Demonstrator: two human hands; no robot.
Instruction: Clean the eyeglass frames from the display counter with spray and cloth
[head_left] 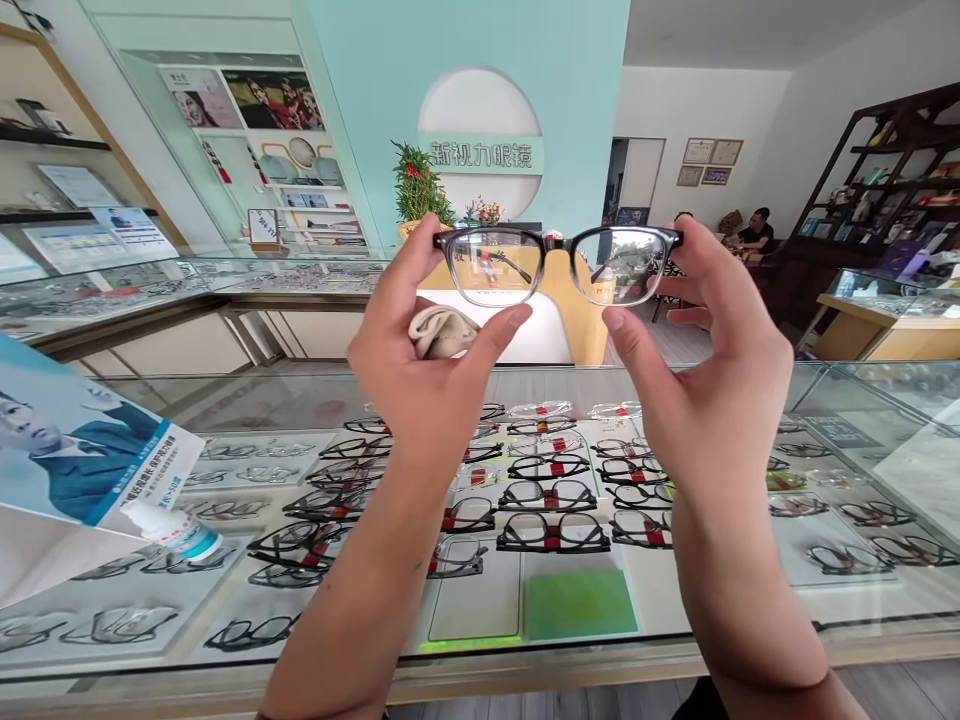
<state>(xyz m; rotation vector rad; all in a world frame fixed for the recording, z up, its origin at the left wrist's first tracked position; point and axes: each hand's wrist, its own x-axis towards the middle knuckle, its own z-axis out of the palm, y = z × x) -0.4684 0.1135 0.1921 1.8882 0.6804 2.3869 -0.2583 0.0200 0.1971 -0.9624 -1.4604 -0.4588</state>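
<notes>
Both hands hold up a pair of eyeglasses (555,243) with a dark upper frame that fades to clear below. My left hand (431,350) grips the left end of the frame between forefinger and thumb. Tucked in that same palm is a crumpled beige cloth (442,331). At the other end, my right hand (697,350) pinches the right corner of the frame, its thumb under the lens. The lenses face me upright, and the shop's back counter shows through them. Below the hands is a glass display case (450,655) holding rows of glasses.
A white bottle with a teal label (180,532) stands by a printed advertising board (82,440) on the left. Farther back are another glass counter (300,285), a green plant (420,185) and a wall sign (481,153). A person (754,235) sits at the far right.
</notes>
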